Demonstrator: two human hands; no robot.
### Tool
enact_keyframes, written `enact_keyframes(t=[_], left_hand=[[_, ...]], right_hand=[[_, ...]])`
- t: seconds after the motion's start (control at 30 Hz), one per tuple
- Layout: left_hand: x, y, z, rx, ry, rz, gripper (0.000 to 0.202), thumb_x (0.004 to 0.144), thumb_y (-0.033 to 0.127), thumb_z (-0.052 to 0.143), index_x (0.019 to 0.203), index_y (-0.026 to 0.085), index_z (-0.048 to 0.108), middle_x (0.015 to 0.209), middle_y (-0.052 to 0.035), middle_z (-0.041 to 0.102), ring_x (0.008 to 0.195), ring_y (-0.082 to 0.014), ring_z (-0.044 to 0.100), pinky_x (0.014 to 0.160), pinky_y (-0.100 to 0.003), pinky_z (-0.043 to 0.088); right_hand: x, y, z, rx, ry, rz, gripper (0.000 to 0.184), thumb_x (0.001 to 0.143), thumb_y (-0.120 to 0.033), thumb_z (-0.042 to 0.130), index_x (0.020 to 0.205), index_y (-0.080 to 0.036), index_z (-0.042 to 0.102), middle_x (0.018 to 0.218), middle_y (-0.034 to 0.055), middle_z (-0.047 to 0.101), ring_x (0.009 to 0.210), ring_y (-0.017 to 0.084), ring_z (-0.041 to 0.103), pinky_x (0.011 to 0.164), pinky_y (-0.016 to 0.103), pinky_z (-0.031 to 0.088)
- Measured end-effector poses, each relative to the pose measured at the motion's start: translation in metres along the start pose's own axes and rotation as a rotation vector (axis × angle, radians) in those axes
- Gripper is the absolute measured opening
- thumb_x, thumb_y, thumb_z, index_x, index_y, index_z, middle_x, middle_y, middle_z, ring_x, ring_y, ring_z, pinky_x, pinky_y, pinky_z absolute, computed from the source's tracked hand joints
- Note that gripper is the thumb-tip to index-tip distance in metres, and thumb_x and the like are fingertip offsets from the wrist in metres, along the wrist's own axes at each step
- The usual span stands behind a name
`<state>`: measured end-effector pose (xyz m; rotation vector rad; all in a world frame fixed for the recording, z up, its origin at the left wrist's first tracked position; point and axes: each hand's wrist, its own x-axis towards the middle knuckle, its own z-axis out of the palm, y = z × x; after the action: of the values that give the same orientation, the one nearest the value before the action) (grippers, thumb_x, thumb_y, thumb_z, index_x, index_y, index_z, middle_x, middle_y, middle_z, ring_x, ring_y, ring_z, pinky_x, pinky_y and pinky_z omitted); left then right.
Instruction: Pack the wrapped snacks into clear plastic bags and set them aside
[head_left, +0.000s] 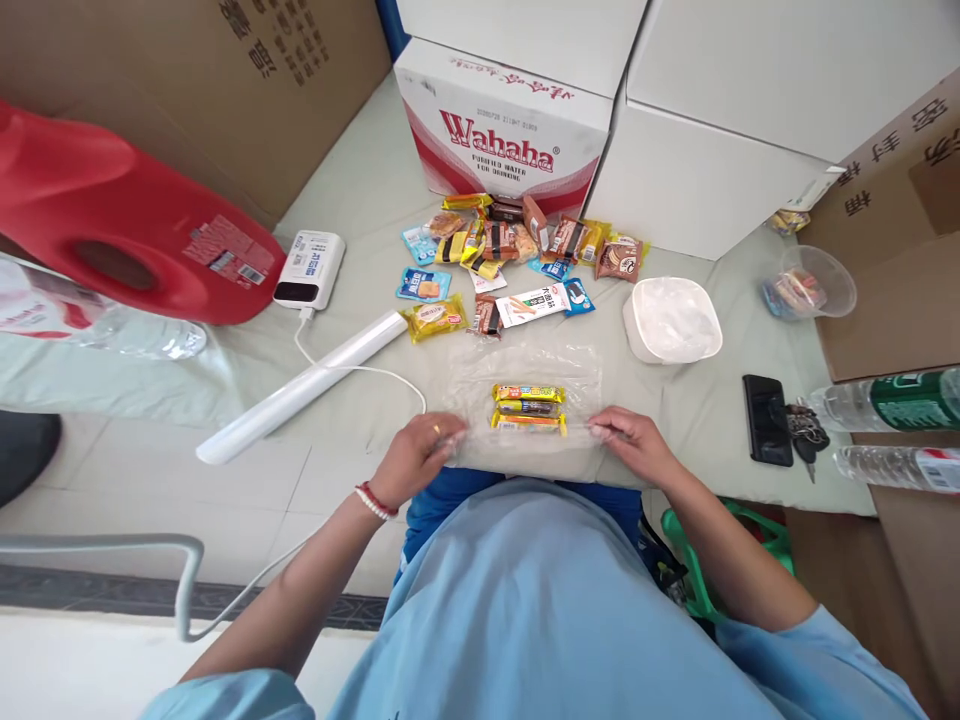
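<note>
Far out at 9 o'clock, a big red plastic jug [112, 215] lies on its side. Just at 3 o'clock from it sits a small white box-shaped charger [309, 268], and a thin white cord runs out of it. At 6 o'clock from the charger lies a long white plastic roll [300, 385], tilted across the pale green table top [705, 410].

Next is the left hand [416, 458], with a red and white bead band on its wrist. Its fingers are bent and pinch the near left edge of a flat see-through plastic bag [525, 365]. The bag lies flat on the table, right in front of the person, in the middle of the view. Inside it are three small yellow and brown snack bars [529, 408], lined up side by side. At 12 o'clock from the bag is a loose pile of small snack packs [510, 250]. Behind the pile stands a white and red cardboard box [502, 130] that says "Wahaha".

The right hand [634, 440] is at 4 o'clock from the snack bars. Its fingers are bent too and pinch the near right edge of the bag.

At 2 o'clock from the bag sits a white square plastic tub [671, 318]. At 3 o'clock from the right hand lies a flat black phone [766, 420], with a bunch of keys [804, 435] just beside it. At 1 o'clock from the phone stands a clear plastic cup [814, 282] with snack packs in it. Far out at 3 o'clock, a clear plastic bottle with a green label [896, 400] lies on its side.
</note>
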<state>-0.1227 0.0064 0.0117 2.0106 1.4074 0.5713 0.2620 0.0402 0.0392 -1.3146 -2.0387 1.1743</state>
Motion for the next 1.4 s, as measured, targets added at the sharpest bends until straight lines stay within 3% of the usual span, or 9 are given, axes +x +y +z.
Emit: enact_keyframes(t=[0.2, 0.33, 0.47, 0.53, 0.63, 0.8, 0.97, 1.23, 1.4], left_hand=[[0.056, -0.001, 0.009, 0.184, 0.356, -0.453, 0.018, 0.087, 0.038, 0.057, 0.091, 0.022, 0.066, 0.095, -0.011, 0.07, 0.101, -0.0301, 0.062, 0.098, -0.046, 0.052], [0.066, -0.002, 0.006, 0.258, 0.534, -0.44, 0.032, 0.087, 0.033, 0.059, 0.114, 0.017, 0.065, 0.116, -0.0158, 0.06, 0.115, -0.0338, 0.055, 0.106, -0.051, 0.045], [0.054, 0.02, 0.004, 0.323, 0.706, -0.364, 0.031, 0.093, 0.021, 0.049, 0.118, 0.016, 0.066, 0.112, -0.015, 0.056, 0.113, -0.0321, 0.053, 0.103, -0.05, 0.044], [0.05, 0.04, 0.01, 0.344, 0.625, -0.262, 0.032, 0.096, 0.02, 0.046, 0.118, 0.019, 0.069, 0.104, -0.0128, 0.057, 0.105, -0.0295, 0.054, 0.096, -0.047, 0.045], [0.054, 0.065, 0.03, 0.392, 0.26, -0.05, 0.035, 0.1, 0.024, 0.045, 0.123, 0.027, 0.071, 0.099, -0.0102, 0.06, 0.092, -0.0261, 0.055, 0.083, -0.042, 0.046], [0.069, 0.075, 0.055, 0.48, 0.02, -0.05, 0.038, 0.103, 0.028, 0.044, 0.131, 0.028, 0.068, 0.097, -0.0117, 0.062, 0.094, -0.0285, 0.054, 0.078, -0.042, 0.045], [0.067, 0.073, 0.059, 0.513, 0.014, -0.052, 0.039, 0.102, 0.026, 0.044, 0.134, 0.026, 0.066, 0.098, -0.0124, 0.064, 0.1, -0.0292, 0.057, 0.078, -0.042, 0.046], [0.06, 0.054, 0.059, 0.231, 0.036, -0.018, 0.032, 0.097, 0.018, 0.047, 0.104, 0.021, 0.078, 0.096, -0.0115, 0.073, 0.098, -0.0256, 0.064, 0.088, -0.041, 0.053], [0.04, 0.025, 0.037, -0.212, 0.337, -0.203, 0.03, 0.092, 0.026, 0.048, 0.098, 0.023, 0.077, 0.093, -0.0051, 0.076, 0.09, -0.0206, 0.069, 0.087, -0.037, 0.056]], right_hand=[[0.044, 0.01, -0.01, -0.252, 0.041, 0.311, 0.031, 0.098, -0.039, 0.051, 0.106, -0.018, 0.072, 0.082, 0.0039, 0.071, 0.073, 0.02, 0.064, 0.068, 0.03, 0.049], [0.062, -0.004, -0.015, -0.697, 0.117, 0.273, 0.035, 0.098, -0.027, 0.051, 0.128, -0.017, 0.066, 0.108, 0.0124, 0.071, 0.101, 0.028, 0.063, 0.076, 0.035, 0.048], [0.096, -0.023, -0.01, -0.766, 0.135, 0.053, 0.036, 0.101, -0.024, 0.047, 0.13, -0.014, 0.065, 0.119, 0.0152, 0.069, 0.114, 0.032, 0.055, 0.094, 0.041, 0.047], [0.119, -0.026, 0.0, -0.765, 0.054, -0.024, 0.039, 0.1, -0.025, 0.052, 0.135, -0.012, 0.062, 0.126, 0.0163, 0.067, 0.117, 0.032, 0.053, 0.098, 0.042, 0.045], [0.151, -0.028, 0.017, -0.812, -0.067, -0.014, 0.043, 0.096, -0.031, 0.062, 0.135, -0.013, 0.062, 0.127, 0.0174, 0.067, 0.117, 0.033, 0.053, 0.096, 0.042, 0.044], [0.178, -0.038, 0.018, -0.764, -0.251, 0.083, 0.016, 0.093, -0.026, 0.065, 0.104, -0.017, 0.074, 0.096, 0.0082, 0.071, 0.098, 0.025, 0.058, 0.089, 0.034, 0.04], [0.148, -0.06, 0.006, -0.796, -0.254, -0.208, 0.014, 0.096, -0.022, 0.059, 0.1, -0.016, 0.071, 0.105, 0.0098, 0.066, 0.092, 0.021, 0.058, 0.08, 0.03, 0.038], [0.066, -0.042, 0.045, -0.858, -0.35, -0.335, 0.027, 0.107, -0.022, 0.044, 0.122, -0.023, 0.066, 0.105, 0.0066, 0.065, 0.093, 0.021, 0.056, 0.068, 0.029, 0.034], [0.061, -0.034, 0.052, -0.82, -0.32, -0.348, 0.04, 0.107, -0.017, 0.041, 0.14, -0.028, 0.061, 0.104, 0.0054, 0.065, 0.093, 0.021, 0.056, 0.076, 0.031, 0.038]])
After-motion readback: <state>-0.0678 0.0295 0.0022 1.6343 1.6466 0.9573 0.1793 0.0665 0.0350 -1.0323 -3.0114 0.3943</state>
